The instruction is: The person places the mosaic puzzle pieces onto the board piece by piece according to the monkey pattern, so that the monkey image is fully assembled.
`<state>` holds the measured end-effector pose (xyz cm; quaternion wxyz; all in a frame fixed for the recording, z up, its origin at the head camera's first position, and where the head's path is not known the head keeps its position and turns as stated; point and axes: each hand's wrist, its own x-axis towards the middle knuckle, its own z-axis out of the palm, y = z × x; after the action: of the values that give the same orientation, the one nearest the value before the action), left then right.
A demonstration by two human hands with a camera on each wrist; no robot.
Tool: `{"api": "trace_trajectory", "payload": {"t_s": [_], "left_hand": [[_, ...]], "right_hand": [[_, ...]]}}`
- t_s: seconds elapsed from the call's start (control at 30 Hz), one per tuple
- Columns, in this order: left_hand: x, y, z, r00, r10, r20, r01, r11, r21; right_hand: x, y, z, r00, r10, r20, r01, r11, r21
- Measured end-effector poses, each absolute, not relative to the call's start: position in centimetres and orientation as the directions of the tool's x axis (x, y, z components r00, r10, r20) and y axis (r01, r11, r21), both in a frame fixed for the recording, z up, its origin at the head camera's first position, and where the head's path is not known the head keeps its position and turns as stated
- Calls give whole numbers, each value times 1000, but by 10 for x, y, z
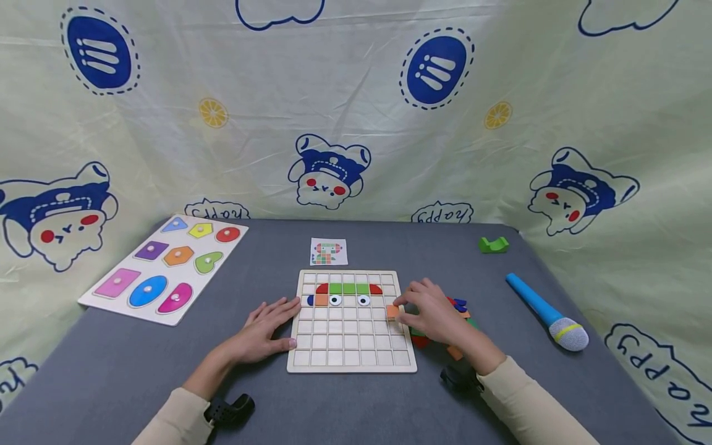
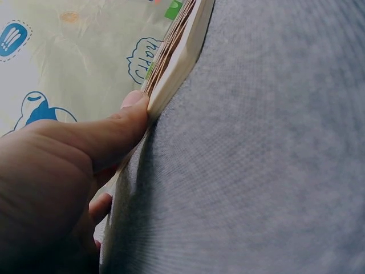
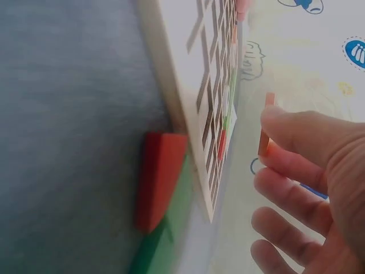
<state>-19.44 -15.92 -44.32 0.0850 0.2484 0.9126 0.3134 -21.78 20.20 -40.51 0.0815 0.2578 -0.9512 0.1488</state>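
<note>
A pale wooden grid board (image 1: 350, 364) lies in the middle of the table. Its upper rows hold red, green, orange and blue pieces and two eye pieces (image 1: 335, 300). My left hand (image 1: 261, 330) rests flat at the board's left edge; in the left wrist view its thumb (image 2: 122, 128) touches the rim. Above the board's right side, my right hand (image 1: 431, 312) pinches an orange square tile (image 1: 392, 312) between thumb and finger. In the right wrist view, the orange tile (image 3: 267, 123) stands on edge in the pinch, raised off the board.
Loose coloured pieces (image 1: 455, 352) lie right of the board, partly under the right hand. A small pattern card (image 1: 329, 252) lies behind the board. A shape puzzle board (image 1: 125, 301) is at left; a blue toy microphone (image 1: 547, 314) and a green block (image 1: 493, 246) at right.
</note>
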Motion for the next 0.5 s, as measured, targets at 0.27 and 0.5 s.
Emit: {"api": "trace_trajectory", "payload": {"t_s": [0.27, 0.5], "left_hand": [[-194, -160, -444, -860, 511, 12, 410, 675, 614], [-194, -160, -443, -858, 514, 15, 415, 673, 612]], "right_hand": [[-242, 184, -408, -885, -432, 177, -463, 858, -222], [-254, 173, -413, -910, -400, 111, -415, 878, -239]]}}
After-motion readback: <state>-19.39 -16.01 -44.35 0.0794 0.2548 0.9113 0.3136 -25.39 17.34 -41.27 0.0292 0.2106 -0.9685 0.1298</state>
